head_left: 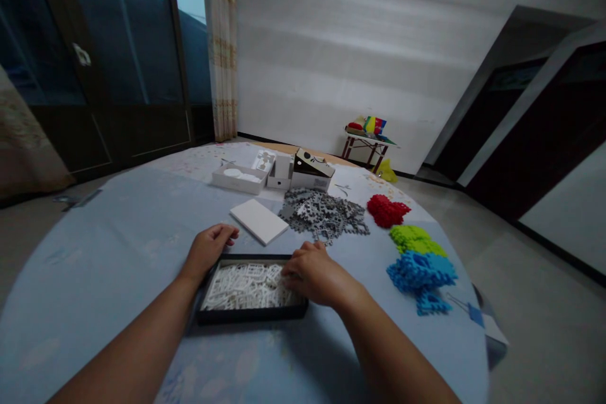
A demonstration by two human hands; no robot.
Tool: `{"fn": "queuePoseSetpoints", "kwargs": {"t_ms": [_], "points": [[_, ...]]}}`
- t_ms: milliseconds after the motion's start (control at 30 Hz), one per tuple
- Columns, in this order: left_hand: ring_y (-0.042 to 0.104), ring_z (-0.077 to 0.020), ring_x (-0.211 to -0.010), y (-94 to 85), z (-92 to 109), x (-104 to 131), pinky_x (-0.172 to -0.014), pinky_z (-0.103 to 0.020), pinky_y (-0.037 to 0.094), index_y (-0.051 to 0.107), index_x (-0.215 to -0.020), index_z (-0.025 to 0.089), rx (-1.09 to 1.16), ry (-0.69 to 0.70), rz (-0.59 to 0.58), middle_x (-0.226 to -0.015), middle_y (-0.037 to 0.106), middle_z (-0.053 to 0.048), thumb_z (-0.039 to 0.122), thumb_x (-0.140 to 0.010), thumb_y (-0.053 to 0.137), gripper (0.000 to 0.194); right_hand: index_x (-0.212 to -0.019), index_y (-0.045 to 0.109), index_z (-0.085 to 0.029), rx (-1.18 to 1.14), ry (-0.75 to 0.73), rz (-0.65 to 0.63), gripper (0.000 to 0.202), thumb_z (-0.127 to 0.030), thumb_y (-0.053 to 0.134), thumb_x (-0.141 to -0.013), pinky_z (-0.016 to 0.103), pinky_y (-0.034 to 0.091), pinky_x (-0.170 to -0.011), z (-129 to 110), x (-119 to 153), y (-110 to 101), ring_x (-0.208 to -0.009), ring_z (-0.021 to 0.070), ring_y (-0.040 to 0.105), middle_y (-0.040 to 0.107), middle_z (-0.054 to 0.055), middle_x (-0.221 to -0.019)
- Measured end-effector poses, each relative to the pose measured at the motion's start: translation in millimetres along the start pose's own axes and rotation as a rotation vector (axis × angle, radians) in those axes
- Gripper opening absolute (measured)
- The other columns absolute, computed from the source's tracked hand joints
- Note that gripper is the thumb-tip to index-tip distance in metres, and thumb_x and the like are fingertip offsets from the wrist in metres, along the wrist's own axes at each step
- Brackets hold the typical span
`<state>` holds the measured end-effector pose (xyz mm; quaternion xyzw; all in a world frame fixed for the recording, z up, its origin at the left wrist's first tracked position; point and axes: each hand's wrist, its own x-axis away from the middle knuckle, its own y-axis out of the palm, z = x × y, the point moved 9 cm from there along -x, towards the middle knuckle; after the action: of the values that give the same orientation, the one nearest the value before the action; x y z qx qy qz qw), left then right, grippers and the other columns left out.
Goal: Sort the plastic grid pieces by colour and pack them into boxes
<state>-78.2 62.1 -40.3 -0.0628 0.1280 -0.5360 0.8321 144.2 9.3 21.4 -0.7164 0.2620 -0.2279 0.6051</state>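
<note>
A shallow black-rimmed box [253, 315] lies on the table in front of me, filled with a jumble of small white plastic pieces [249, 286]. Over its right end is my right hand [315, 273], its curled fingers dipping among the pieces; the fingertips are partly hidden. My left hand [213, 249] rests by the box's far left corner, fingers curled in against the thumb. Whether it holds anything small does not show. Just beyond the box lies a flat white lid or box [259, 221].
Behind is a pile of grey interlocking pieces [324, 213]. Red [387, 210], green [419, 240] and blue pieces [419, 271] are heaped to the right. An open white box [239, 180] and a black-and-white carton [311, 170] stand at the back of the round table [108, 252].
</note>
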Motion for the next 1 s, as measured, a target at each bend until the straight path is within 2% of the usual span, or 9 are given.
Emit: {"fn": "queuePoseSetpoints", "kwargs": {"t_ms": [233, 367, 467, 567, 633, 733, 833, 933, 1000], "points": [[0.06, -0.0165, -0.057, -3.6, -3.1, 2.3, -0.056, -0.028, 0.049, 0.066, -0.063, 0.017, 0.015, -0.037, 0.019, -0.065, 0.068, -0.005, 0.049, -0.059, 0.058, 0.034, -0.087, 0.067, -0.023, -0.052, -0.076, 0.053, 0.013, -0.029, 0.057, -0.081, 0.034, 0.025, -0.077, -9.0, -5.3, 3.0, -0.09, 0.0195, 0.046, 0.065, 0.004, -0.086], [0.06, -0.0168, -0.058, -4.3, -1.8, 4.0, -0.056, -0.028, 0.049, 0.067, -0.065, 0.016, 0.035, -0.05, 0.03, -0.066, 0.068, -0.006, 0.051, -0.058, 0.058, 0.036, -0.098, 0.064, -0.027, -0.121, -0.138, 0.141, 0.021, -0.038, 0.054, -0.084, 0.033, 0.025, -0.076, -30.6, -9.2, 3.3, -0.09, 0.0185, 0.045, 0.064, 0.002, -0.09], [0.06, -0.0167, -0.057, -4.3, -0.6, 5.1, -0.056, -0.028, 0.049, 0.066, -0.065, 0.016, 0.05, -0.048, 0.033, -0.065, 0.068, -0.006, 0.051, -0.058, 0.058, 0.036, -0.086, 0.066, -0.026, -0.1, -0.202, 0.115, 0.019, -0.038, 0.052, -0.084, 0.033, 0.025, -0.074, -46.2, -12.6, 9.4, -0.088, 0.0183, 0.045, 0.063, 0.002, -0.088], [0.06, -0.0166, -0.057, -4.0, 0.1, 5.6, -0.057, -0.029, 0.048, 0.066, -0.063, 0.016, 0.055, -0.034, 0.029, -0.065, 0.068, -0.006, 0.05, -0.059, 0.057, 0.035, -0.072, 0.066, -0.021, -0.042, -0.183, 0.043, 0.017, -0.031, 0.055, -0.081, 0.033, 0.025, -0.073, -42.7, -13.4, 12.7, -0.084, 0.018, 0.045, 0.063, 0.003, -0.08], [0.06, -0.0165, -0.058, -3.3, 0.3, 5.4, -0.058, -0.029, 0.048, 0.066, -0.064, 0.016, 0.049, -0.021, 0.024, -0.065, 0.068, -0.006, 0.049, -0.06, 0.056, 0.035, -0.07, 0.066, -0.02, -0.041, -0.154, 0.029, 0.016, -0.028, 0.056, -0.08, 0.033, 0.025, -0.075, -36.5, -13.1, 10.3, -0.084, 0.0175, 0.046, 0.063, 0.003, -0.078], [0.059, -0.0163, -0.059, -2.1, -0.4, 4.9, -0.058, -0.028, 0.047, 0.066, -0.065, 0.016, 0.042, -0.012, 0.018, -0.066, 0.067, -0.005, 0.047, -0.062, 0.055, 0.033, -0.082, 0.067, -0.022, -0.084, -0.138, 0.065, 0.015, -0.028, 0.054, -0.082, 0.033, 0.026, -0.076, -37.5, -16.9, 5.4, -0.086, 0.0179, 0.046, 0.063, 0.003, -0.083], [0.058, -0.0163, -0.059, -0.7, -0.5, 5.0, -0.057, -0.028, 0.047, 0.065, -0.065, 0.016, 0.048, -0.008, 0.018, -0.066, 0.067, -0.005, 0.047, -0.063, 0.054, 0.033, -0.098, 0.066, -0.026, -0.103, -0.133, 0.071, 0.02, -0.031, 0.053, -0.083, 0.034, 0.027, -0.076, -51.3, -27.4, 9.1, -0.089, 0.0195, 0.046, 0.063, 0.004, -0.088], [0.058, -0.0161, -0.059, 0.6, 0.5, 5.9, -0.057, -0.027, 0.046, 0.064, -0.064, 0.016, 0.06, -0.005, 0.016, -0.065, 0.066, -0.005, 0.047, -0.063, 0.052, 0.033, -0.103, 0.064, -0.029, -0.116, -0.149, 0.077, 0.023, -0.029, 0.054, -0.082, 0.035, 0.028, -0.078, -64.2, -35.5, 13.4, -0.091, 0.0203, 0.046, 0.063, 0.004, -0.09], [0.058, -0.0161, -0.059, 1.2, 1.2, 6.6, -0.057, -0.027, 0.046, 0.063, -0.063, 0.016, 0.067, -0.005, 0.017, -0.064, 0.065, -0.004, 0.047, -0.063, 0.052, 0.033, -0.102, 0.064, -0.029, -0.15, -0.145, 0.139, 0.023, -0.024, 0.053, -0.082, 0.035, 0.029, -0.078, -60.8, -35.0, 9.2, -0.091, 0.0198, 0.047, 0.064, 0.004, -0.089]]}}
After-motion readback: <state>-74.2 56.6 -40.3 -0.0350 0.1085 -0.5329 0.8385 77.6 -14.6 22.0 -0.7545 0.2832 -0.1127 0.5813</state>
